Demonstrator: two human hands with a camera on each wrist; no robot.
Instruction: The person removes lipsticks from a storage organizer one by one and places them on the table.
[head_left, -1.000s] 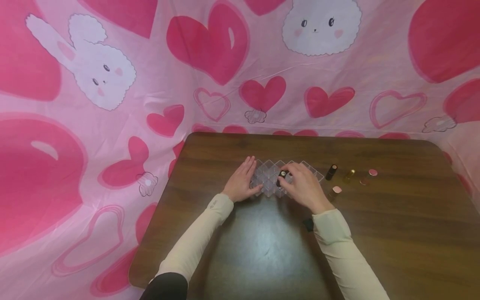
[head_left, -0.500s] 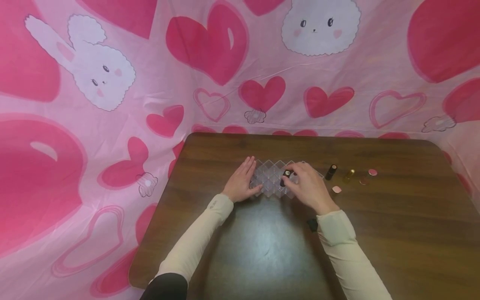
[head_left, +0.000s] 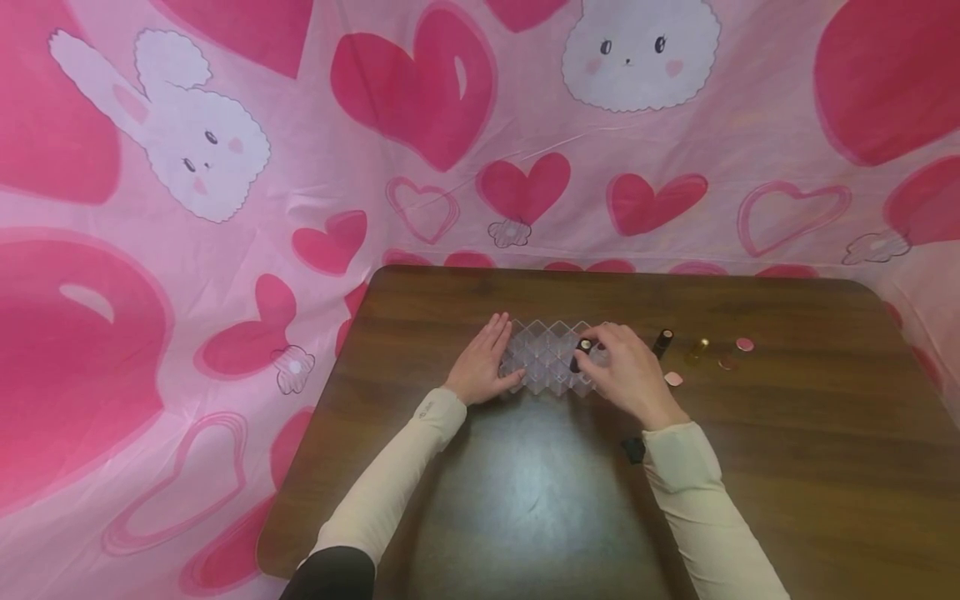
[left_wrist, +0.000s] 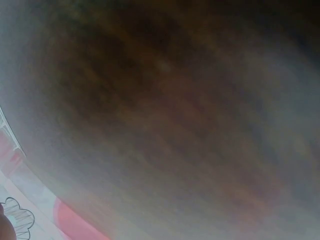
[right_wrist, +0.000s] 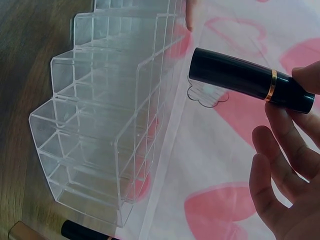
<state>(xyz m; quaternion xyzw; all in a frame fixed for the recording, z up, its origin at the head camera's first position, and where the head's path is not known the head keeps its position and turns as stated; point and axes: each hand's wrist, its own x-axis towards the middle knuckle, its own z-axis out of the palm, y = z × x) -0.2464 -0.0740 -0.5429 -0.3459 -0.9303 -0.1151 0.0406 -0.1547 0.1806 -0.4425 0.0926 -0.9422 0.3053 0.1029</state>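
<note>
In the head view, my left hand (head_left: 480,364) lies with straight fingers against the left end of a clear plastic lipstick organizer (head_left: 538,358). My right hand (head_left: 630,379) pinches a black lipstick tube (head_left: 580,357) over the right part of the organizer. Seen from the right wrist, the lipstick (right_wrist: 232,76) has a gold band and is held near that band by thumb and fingers, apart from the stepped, diamond-celled organizer (right_wrist: 85,120). The left wrist view is mostly a dark blur.
Right of the organizer on the brown table (head_left: 525,500) stand another black lipstick (head_left: 663,343), a gold-topped tube (head_left: 701,348), a pink-topped one (head_left: 745,345) and one with a pale pink top (head_left: 673,379). A heart-patterned pink cloth (head_left: 525,125) hangs behind and to the left.
My right hand has shifted a little to the right over the organizer, carrying the black lipstick with it. The left hand has stayed in place.
</note>
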